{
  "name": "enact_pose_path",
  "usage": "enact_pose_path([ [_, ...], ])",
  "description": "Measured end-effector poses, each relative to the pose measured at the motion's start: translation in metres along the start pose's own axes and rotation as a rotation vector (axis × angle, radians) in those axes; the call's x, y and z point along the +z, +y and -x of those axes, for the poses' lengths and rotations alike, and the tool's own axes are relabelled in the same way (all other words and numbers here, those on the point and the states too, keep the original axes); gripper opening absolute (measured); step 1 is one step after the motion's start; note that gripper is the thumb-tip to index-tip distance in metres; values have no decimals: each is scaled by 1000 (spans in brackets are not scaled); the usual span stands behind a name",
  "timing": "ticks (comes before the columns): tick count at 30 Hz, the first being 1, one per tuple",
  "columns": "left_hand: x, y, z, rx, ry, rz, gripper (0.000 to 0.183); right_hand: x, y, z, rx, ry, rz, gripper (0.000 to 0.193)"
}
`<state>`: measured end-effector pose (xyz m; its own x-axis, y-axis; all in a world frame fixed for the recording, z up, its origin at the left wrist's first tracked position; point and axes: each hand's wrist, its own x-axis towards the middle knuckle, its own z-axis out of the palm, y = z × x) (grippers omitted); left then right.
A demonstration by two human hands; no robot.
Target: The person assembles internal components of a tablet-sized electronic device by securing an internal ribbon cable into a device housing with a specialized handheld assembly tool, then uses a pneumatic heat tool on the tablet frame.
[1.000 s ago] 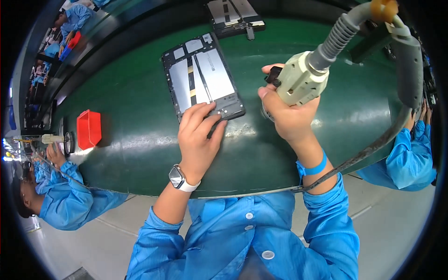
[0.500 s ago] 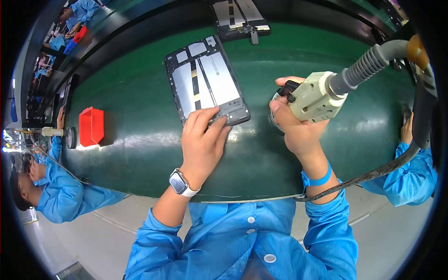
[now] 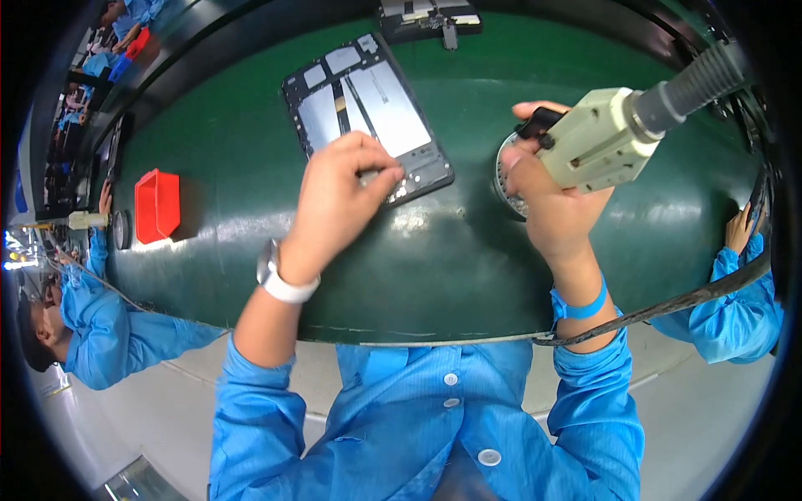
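Note:
A tablet with its back off (image 3: 401, 121), dark-framed with silver panels inside, lies tilted on the green worktop (image 3: 401, 284). Over its near end is my left hand (image 3: 338, 188), thumb and forefinger pinched together at the near right part; anything between the fingertips is too small to make out. My right hand (image 3: 555, 196) is wrapped round a cream tool body (image 3: 606, 138) with a black lever and grey corrugated hose, seemingly an electric screwdriver; its tip is hidden. A round dish with a notched rim (image 3: 502, 171) shows partly beneath that hand's fingers.
A red bin (image 3: 157, 206) stands at left beside a round dark disc (image 3: 122, 230). Another opened device (image 3: 430, 21) lies at the far edge. A thick dark cable (image 3: 668, 307) runs past my right forearm. Co-workers in blue sit at left (image 3: 109, 334) and right (image 3: 727, 309).
My left fingers, spread flat on the tablet's near end before, are now drawn into a pinch there. My right hand and its tool have shifted slightly right. The view has tilted a little.

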<state>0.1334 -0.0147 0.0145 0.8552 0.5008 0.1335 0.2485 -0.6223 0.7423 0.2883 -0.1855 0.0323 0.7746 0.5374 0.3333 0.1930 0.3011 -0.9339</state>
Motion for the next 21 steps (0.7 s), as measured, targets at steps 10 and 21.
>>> enact_pose_path([
  [10,-14,-3,-27,-153,-274,25,8,-5,3,-3,-71,3,20,34],
  [21,-16,-6,-33,-144,-303,69,8,-6,5,-6,-117,-15,53,36],
])
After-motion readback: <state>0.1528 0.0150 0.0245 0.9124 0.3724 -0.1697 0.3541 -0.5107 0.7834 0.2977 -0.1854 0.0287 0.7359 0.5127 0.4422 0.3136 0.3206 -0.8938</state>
